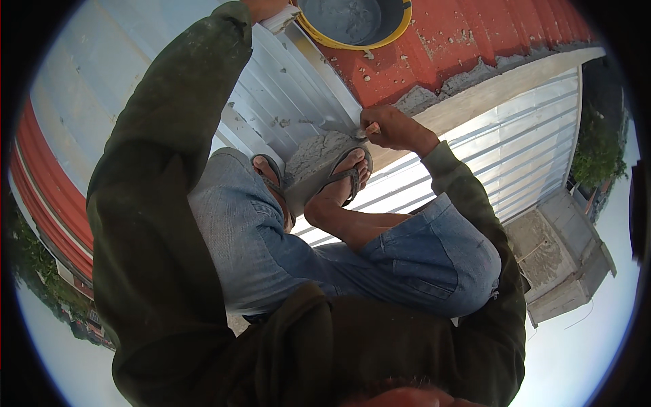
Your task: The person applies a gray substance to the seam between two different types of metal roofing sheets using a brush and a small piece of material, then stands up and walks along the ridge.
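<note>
My right hand (395, 127) is closed round the handle of a small trowel. The grey trowel blade (338, 126) points left, just over a patch of wet mortar (315, 152) in front of my feet. At the top edge, only part of my left hand (264, 8) shows, beside a whitish edge piece and left of the bucket; its fingers are out of the picture. The dark bucket with a yellow rim (352, 46) holds grey cement mix (342, 19).
My feet in flip-flops (351, 173) stand close to the mortar. Red ribbed roofing (434, 47) with mortar crumbs lies ahead. A concrete ledge (515, 85) edged with rough mortar runs right, above pale ribbed sheets (512, 139). Silver roofing (271, 102) spreads left.
</note>
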`<state>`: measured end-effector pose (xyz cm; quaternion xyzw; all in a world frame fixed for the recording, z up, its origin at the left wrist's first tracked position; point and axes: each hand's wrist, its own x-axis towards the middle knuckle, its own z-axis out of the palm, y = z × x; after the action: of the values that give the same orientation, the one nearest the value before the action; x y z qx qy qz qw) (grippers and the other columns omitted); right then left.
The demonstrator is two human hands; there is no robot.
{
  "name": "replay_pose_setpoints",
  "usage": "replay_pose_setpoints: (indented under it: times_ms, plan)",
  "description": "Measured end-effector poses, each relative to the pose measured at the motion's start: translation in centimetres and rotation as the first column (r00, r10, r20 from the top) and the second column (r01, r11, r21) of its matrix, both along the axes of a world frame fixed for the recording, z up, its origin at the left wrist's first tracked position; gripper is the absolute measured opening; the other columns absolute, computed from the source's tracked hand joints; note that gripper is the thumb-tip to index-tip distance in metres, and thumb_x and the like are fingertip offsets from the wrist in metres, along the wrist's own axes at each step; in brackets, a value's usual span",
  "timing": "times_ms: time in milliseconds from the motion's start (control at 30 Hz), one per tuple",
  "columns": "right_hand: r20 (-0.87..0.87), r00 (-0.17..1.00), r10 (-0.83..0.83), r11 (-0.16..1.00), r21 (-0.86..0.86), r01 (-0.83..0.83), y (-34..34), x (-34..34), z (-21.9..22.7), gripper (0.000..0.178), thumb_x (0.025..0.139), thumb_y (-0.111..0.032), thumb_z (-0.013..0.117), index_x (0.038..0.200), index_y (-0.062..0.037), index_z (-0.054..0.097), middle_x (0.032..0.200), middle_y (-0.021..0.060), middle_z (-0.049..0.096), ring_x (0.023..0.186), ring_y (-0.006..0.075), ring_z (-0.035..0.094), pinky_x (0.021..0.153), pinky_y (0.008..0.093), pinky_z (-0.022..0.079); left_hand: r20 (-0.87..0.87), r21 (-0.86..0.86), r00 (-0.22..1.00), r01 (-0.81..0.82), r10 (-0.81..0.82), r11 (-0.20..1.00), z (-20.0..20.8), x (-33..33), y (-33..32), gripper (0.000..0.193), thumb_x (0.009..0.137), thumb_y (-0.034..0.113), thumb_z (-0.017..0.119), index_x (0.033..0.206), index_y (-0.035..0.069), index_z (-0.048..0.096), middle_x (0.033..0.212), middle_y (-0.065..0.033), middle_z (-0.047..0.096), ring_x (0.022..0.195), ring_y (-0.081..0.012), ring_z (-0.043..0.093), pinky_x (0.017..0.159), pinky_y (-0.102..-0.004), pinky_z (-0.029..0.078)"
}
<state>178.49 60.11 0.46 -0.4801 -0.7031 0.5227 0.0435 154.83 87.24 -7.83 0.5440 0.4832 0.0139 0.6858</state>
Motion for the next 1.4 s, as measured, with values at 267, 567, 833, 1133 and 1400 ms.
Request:
replay_pose_setpoints:
  times_ms: [267,567,833,1133,1400]
  plan:
    - [-0.002,1.000,0.029,0.998,0.047,-0.029,-0.1,0.4,0.2,0.008,0.076,-0.009,0.057,0.077,-0.0031,0.053,0.071,0.0154,0.058,0.072,0.0362,0.058,0.063,0.0392,0.045,-0.023,0.067,0.999,0.026,-0.024,0.997,1.9,0.5,-0.4,0.057,0.089,0.056,0.042,0.107,0.005,0.060,0.079,-0.0089,0.062,0.071,-0.0165,0.059,0.065,-0.0317,0.048]
    - [-0.067,0.998,-0.002,0.999,0.043,0.005,-0.7,-1.0,0.6,0.016,0.067,-0.001,0.064,0.078,-0.0025,0.052,0.074,0.0135,0.059,0.073,0.0321,0.059,0.065,0.0380,0.046,-0.074,0.140,0.995,0.072,-0.062,0.988,3.6,0.7,-0.9,0.061,0.087,0.060,0.040,0.099,0.003,0.060,0.074,-0.0075,0.059,0.066,-0.0155,0.056,0.063,-0.0310,0.046]
    - [0.133,0.923,-0.361,0.933,0.037,0.359,3.4,6.6,5.0,0.016,0.073,-0.006,0.066,0.084,-0.0023,0.055,0.070,0.0082,0.058,0.067,0.0169,0.058,0.060,0.0307,0.046,-0.174,0.223,0.981,0.121,-0.082,0.967,4.7,0.1,-1.3,0.066,0.086,0.063,0.037,0.093,0.002,0.061,0.069,-0.0062,0.056,0.061,-0.0147,0.053,0.060,-0.0303,0.044]
    - [0.387,0.777,-0.496,0.868,0.242,0.434,6.5,17.6,4.4,0.017,0.069,-0.016,0.064,0.083,-0.0061,0.062,0.071,0.0101,0.063,0.066,0.0208,0.060,0.062,0.0332,0.048,-0.228,0.247,0.969,0.154,-0.097,0.957,5.3,0.8,-1.2,0.072,0.085,0.067,0.035,0.094,0.000,0.061,0.072,-0.0061,0.056,0.064,-0.0140,0.051,0.064,-0.0293,0.042]
    - [0.445,0.784,-0.434,0.898,0.143,0.416,5.4,17.4,2.1,0.012,0.070,-0.015,0.064,0.077,-0.0059,0.060,0.070,0.0116,0.062,0.066,0.0230,0.062,0.062,0.0349,0.048,-0.222,0.258,0.973,0.126,-0.068,0.958,4.8,0.3,-1.4,0.071,0.085,0.066,0.037,0.095,0.000,0.061,0.074,-0.0070,0.056,0.065,-0.0139,0.051,0.063,-0.0293,0.042]
